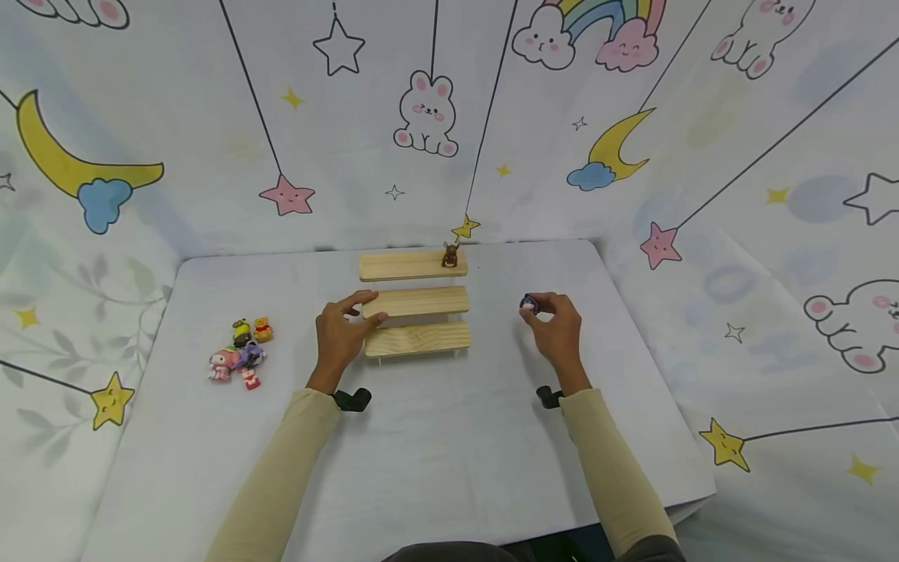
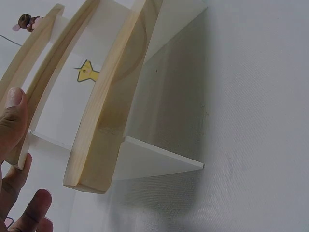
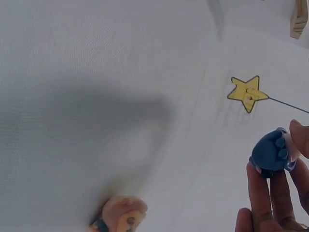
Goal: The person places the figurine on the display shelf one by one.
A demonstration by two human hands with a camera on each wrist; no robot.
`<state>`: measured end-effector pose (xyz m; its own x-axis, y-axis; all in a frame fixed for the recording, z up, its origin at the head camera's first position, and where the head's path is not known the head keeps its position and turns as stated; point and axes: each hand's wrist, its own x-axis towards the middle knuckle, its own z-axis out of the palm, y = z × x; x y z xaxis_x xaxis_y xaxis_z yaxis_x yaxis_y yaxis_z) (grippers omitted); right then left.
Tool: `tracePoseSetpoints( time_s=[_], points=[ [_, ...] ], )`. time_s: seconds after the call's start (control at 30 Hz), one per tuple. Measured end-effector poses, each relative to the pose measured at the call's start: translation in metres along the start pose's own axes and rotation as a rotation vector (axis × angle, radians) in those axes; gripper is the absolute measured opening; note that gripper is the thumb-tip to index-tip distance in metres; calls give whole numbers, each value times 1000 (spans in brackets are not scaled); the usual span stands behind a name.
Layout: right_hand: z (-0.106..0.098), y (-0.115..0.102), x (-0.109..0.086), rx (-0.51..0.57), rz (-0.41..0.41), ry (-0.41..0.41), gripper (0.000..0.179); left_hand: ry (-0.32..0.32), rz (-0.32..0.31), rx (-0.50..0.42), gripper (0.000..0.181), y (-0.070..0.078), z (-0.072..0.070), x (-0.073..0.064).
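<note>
My left hand (image 1: 340, 332) grips the left end of the middle board (image 1: 421, 301) of a three-tier wooden shelf, thumb on the front edge. In the left wrist view the lowest board (image 2: 104, 111) rises on a thin white support (image 2: 154, 159). Right of the shelf, my right hand (image 1: 558, 324) pinches a small dark blue and purple figurine (image 1: 529, 304) between thumb and fingers. The right wrist view shows the figurine's rounded blue side (image 3: 270, 152). A brown figurine (image 1: 450, 255) stands at the right end of the top board (image 1: 400, 266).
On the left of the white table (image 1: 449, 453) several figurines cluster: a yellow-and-black one (image 1: 242, 332), an orange bear (image 1: 263, 329), a pink one (image 1: 222, 364), a purple one (image 1: 250, 355) and a red-and-white one (image 1: 250, 379). A peach-headed figure (image 3: 124, 215) shows low in the right wrist view.
</note>
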<state>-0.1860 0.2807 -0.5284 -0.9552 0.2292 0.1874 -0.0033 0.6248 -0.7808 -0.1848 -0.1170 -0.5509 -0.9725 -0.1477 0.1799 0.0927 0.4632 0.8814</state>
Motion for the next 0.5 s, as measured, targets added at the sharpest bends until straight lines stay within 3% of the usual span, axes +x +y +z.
tracePoseSetpoints(
  time_s=[0.5],
  points=[
    [12, -26, -4, 38, -64, -13, 36, 4, 8, 0, 47, -2, 1, 1]
  ],
)
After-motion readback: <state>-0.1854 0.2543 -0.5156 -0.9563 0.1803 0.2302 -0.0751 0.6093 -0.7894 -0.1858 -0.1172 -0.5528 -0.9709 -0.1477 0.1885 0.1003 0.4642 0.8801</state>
